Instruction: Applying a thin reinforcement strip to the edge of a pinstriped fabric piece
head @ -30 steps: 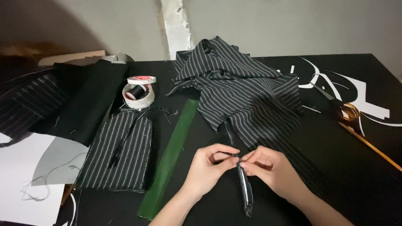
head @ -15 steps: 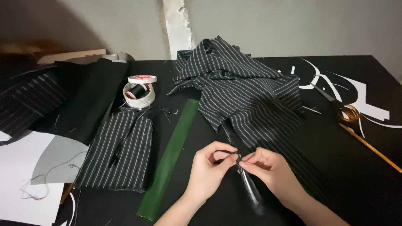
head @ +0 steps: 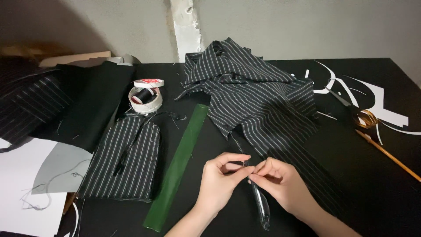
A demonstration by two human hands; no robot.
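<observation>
Head view: a person's left hand (head: 221, 177) and right hand (head: 280, 184) meet over a black table (head: 372, 193), fingertips pinched together on the upper end of a narrow pinstriped fabric strip (head: 259, 202). Both hands are nearly closed, thumbs against forefingers. The strip's long axis runs almost straight away from the person, its near end pointing toward the table's front edge, its far end leading up to the heap of dark pinstriped cloth (head: 254, 96). A green ruler (head: 177, 166) lies just left of the hands, slanted. Left of the ruler sits a folded pinstriped piece (head: 125, 160); beyond it, a black thread spool (head: 142, 95). Scissors (head: 351, 109) lie well right of the ruler.
</observation>
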